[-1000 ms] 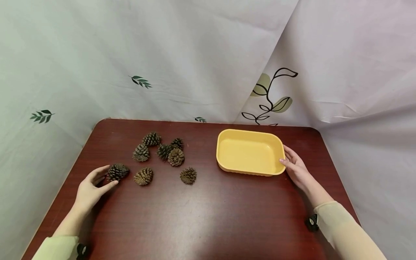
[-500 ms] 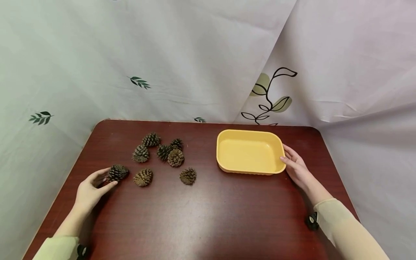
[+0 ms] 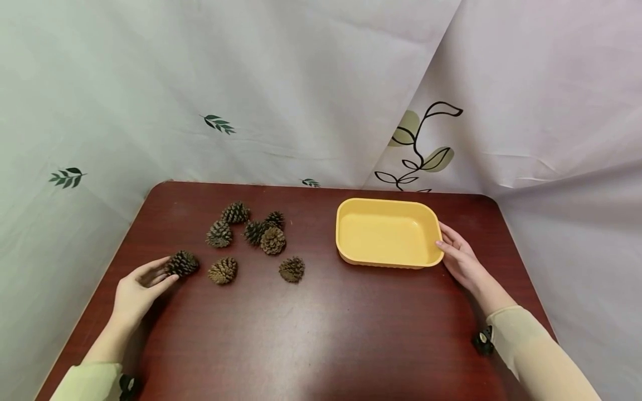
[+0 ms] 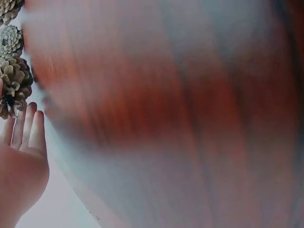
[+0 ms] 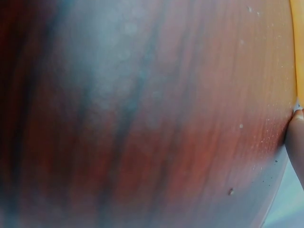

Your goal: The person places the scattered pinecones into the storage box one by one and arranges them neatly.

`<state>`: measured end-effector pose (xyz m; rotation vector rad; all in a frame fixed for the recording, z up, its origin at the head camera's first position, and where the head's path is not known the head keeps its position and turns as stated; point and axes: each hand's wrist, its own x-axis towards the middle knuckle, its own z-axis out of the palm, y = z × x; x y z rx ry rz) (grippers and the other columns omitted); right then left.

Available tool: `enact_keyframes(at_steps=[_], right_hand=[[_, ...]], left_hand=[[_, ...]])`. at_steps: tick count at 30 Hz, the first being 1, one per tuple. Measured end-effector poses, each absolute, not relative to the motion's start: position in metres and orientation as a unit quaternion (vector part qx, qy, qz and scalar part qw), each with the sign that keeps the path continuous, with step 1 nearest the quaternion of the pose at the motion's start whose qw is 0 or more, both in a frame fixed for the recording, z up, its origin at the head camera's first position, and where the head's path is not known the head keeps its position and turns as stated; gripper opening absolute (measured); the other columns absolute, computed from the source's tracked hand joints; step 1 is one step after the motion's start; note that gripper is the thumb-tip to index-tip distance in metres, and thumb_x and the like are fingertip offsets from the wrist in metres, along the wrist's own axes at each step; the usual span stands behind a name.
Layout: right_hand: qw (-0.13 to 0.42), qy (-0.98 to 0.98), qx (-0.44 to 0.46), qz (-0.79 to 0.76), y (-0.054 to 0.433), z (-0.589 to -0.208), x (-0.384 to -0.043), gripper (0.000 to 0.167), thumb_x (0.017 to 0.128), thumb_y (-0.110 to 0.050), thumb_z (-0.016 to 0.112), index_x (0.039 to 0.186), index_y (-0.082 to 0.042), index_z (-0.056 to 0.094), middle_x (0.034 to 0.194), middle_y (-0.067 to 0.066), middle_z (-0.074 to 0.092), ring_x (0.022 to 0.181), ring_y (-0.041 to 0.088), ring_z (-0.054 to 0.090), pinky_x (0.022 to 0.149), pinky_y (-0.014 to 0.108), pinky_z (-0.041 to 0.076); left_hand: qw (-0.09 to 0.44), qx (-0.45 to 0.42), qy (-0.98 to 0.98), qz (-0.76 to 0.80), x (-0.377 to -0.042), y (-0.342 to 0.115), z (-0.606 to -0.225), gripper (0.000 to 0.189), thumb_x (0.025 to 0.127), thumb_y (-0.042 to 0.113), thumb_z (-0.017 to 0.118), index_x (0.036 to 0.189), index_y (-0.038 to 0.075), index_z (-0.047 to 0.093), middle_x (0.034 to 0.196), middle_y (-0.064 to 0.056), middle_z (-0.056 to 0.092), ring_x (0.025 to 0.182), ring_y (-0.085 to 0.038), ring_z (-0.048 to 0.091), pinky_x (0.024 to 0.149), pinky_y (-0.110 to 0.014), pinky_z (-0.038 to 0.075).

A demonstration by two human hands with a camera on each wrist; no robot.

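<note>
At the table's left, my left hand pinches a dark brown pine cone between thumb and fingers. The same pine cone shows at the left edge of the left wrist view, with the hand's fingers under its base. On the right side, my right hand grips the short end of a yellow rectangular tub, thumb over the rim and fingers along the outer wall. Only a sliver of the tub's wall appears in the right wrist view. No cones lie inside the tub.
Several more pine cones lie left of the tub: one just right of the held cone, one nearer the middle, a cluster behind, and a pair farther left. A white patterned cloth hangs behind the dark red table.
My left thumb and fingers have closed in on the pine cone, which has tilted slightly. My right hand keeps its grip on the tub, and the other cones stay put.
</note>
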<state>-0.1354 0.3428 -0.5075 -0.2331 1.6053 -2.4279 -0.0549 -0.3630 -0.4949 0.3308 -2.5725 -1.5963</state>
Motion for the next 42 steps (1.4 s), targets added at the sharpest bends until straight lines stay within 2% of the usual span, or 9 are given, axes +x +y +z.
enact_keyframes(at_steps=[4,13,20,26,36,42], right_hand=[[0.111,0.546,-0.082,-0.826,0.343,-0.508,-0.136,0.049,0.109,0.008,0.039,0.144,-0.022,0.055,0.142,-0.013,0.066,0.128,0.001,0.064,0.103,0.017,0.056],[0.107,0.552,-0.083,-0.823,0.344,-0.509,-0.136,0.049,0.109,0.008,0.039,0.143,-0.022,0.056,0.142,-0.012,0.066,0.127,0.001,0.064,0.103,0.016,0.056],[0.109,0.545,-0.087,-0.827,0.344,-0.509,-0.135,0.049,0.108,0.009,0.039,0.144,-0.021,0.055,0.142,-0.011,0.066,0.128,0.001,0.064,0.104,0.017,0.056],[0.112,0.554,-0.083,-0.821,0.344,-0.509,-0.136,0.046,0.109,0.007,0.040,0.144,-0.020,0.053,0.142,-0.012,0.065,0.129,0.001,0.064,0.104,0.017,0.056],[0.111,0.564,-0.082,-0.814,0.346,-0.508,-0.136,0.047,0.109,0.006,0.040,0.143,-0.022,0.055,0.143,-0.013,0.064,0.128,0.000,0.063,0.104,0.016,0.056],[0.112,0.558,-0.078,-0.819,0.344,-0.508,-0.136,0.046,0.109,0.006,0.041,0.144,-0.021,0.054,0.142,-0.012,0.066,0.127,0.001,0.064,0.103,0.017,0.056]], left_hand=[[0.049,0.123,-0.843,-0.521,-0.054,-0.362,-0.494,0.047,0.093,0.004,0.081,0.138,0.015,0.072,0.099,0.044,0.063,0.088,0.025,0.064,0.073,-0.001,0.054],[0.090,0.151,-0.823,-0.540,-0.058,-0.354,-0.487,0.041,0.092,0.000,0.080,0.131,0.012,0.077,0.095,0.040,0.069,0.084,0.020,0.068,0.074,-0.001,0.054],[0.110,0.154,-0.778,-0.599,-0.062,-0.345,-0.469,0.042,0.090,-0.004,0.080,0.128,0.012,0.078,0.096,0.032,0.075,0.086,0.015,0.071,0.074,-0.001,0.055],[0.124,0.101,-0.761,-0.629,-0.070,-0.333,-0.454,0.042,0.089,-0.010,0.077,0.127,0.010,0.079,0.102,0.027,0.077,0.089,0.013,0.073,0.077,-0.002,0.056],[0.128,-0.001,-0.742,-0.659,-0.097,-0.289,-0.438,0.040,0.088,-0.017,0.074,0.126,-0.003,0.076,0.108,0.021,0.080,0.095,0.007,0.075,0.084,-0.008,0.060],[0.101,-0.038,-0.774,-0.624,-0.112,-0.260,-0.430,0.039,0.091,-0.011,0.076,0.130,-0.007,0.072,0.111,0.027,0.076,0.096,0.010,0.073,0.085,-0.009,0.060]])
